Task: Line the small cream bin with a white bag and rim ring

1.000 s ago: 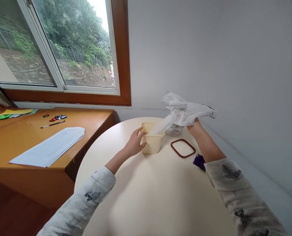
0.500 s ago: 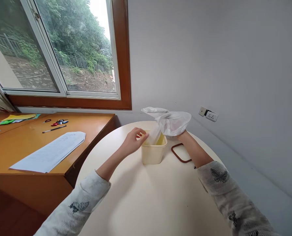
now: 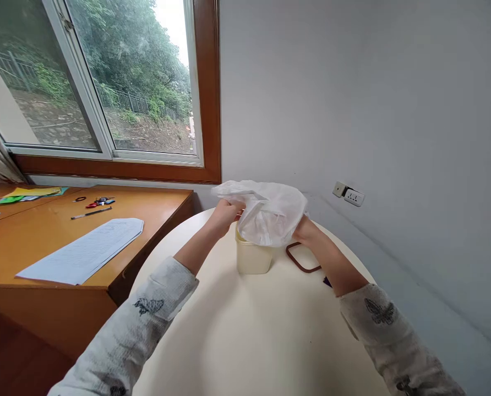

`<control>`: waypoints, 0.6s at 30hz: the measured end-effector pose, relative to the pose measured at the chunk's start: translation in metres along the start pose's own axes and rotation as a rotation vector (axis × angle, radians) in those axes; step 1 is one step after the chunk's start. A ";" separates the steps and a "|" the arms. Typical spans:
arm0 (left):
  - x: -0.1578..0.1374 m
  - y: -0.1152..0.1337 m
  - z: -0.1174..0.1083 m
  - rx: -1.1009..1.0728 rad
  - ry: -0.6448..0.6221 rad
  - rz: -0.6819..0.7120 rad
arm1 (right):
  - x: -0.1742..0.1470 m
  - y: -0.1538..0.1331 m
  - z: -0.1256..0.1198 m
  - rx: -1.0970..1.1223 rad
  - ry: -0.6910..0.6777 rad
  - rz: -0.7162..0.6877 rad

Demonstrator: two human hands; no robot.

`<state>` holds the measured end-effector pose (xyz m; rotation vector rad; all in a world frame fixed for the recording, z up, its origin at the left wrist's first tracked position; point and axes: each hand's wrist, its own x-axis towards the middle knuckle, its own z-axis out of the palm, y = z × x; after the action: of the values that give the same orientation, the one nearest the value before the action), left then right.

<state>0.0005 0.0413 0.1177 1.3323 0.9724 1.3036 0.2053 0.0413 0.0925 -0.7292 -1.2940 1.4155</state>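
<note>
- Soft daylight comes through the window (image 3: 117,93) at upper left, its patch of sky (image 3: 175,30) burnt out to white
- Wall (image 3: 311,82) grey and dim, darkest at the upper right corner
- Pale sheen on the far end of the desk (image 3: 165,202); floor (image 3: 18,349) in deep shade
- Broad, soft-edged shadows on the bright table (image 3: 266,341)
- Right sleeve (image 3: 398,335) duller than left sleeve (image 3: 125,324), both stretched by the wide lens
- Bag (image 3: 270,212) pale, light showing through
- Writing on the paper (image 3: 84,250) too small to read
</note>
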 end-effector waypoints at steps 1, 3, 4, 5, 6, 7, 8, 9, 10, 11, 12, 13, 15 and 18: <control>0.001 -0.002 -0.002 -0.003 0.014 0.003 | -0.002 -0.005 -0.003 0.030 -0.010 0.019; 0.002 -0.003 -0.005 -0.005 0.033 0.016 | -0.005 -0.017 -0.008 0.085 -0.033 0.041; 0.002 -0.003 -0.006 0.000 0.036 0.024 | -0.007 -0.023 -0.010 0.104 -0.048 0.045; 0.001 -0.003 -0.006 0.008 0.042 0.032 | -0.009 -0.029 -0.010 0.119 -0.067 0.051; 0.000 -0.001 -0.005 0.017 0.045 0.039 | -0.010 -0.034 -0.009 0.124 -0.079 0.053; -0.001 0.001 -0.004 0.021 0.039 0.045 | -0.012 -0.038 -0.007 0.115 -0.079 0.054; -0.003 0.005 -0.003 0.009 0.019 0.044 | -0.013 -0.042 -0.003 0.091 -0.066 0.047; -0.006 0.009 -0.001 -0.026 -0.022 0.027 | -0.014 -0.044 0.003 0.061 -0.049 0.032; -0.009 0.014 0.001 -0.082 -0.079 -0.008 | -0.014 -0.045 0.009 0.027 -0.032 0.010; -0.012 0.019 0.004 -0.149 -0.145 -0.058 | -0.014 -0.045 0.017 -0.009 -0.026 -0.013; -0.014 0.024 0.007 -0.214 -0.211 -0.115 | -0.014 -0.044 0.024 -0.042 -0.031 -0.033; -0.017 0.028 0.009 -0.256 -0.258 -0.161 | -0.013 -0.042 0.032 -0.073 -0.048 -0.041; -0.019 0.031 0.014 -0.255 -0.273 -0.189 | -0.011 -0.037 0.043 -0.100 -0.089 -0.028; -0.016 0.024 0.012 -0.192 -0.123 -0.120 | -0.009 -0.029 0.047 -0.027 -0.047 -0.003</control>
<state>0.0082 0.0200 0.1393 1.1743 0.8093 1.1782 0.1726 0.0142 0.1293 -0.7158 -1.3521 1.4226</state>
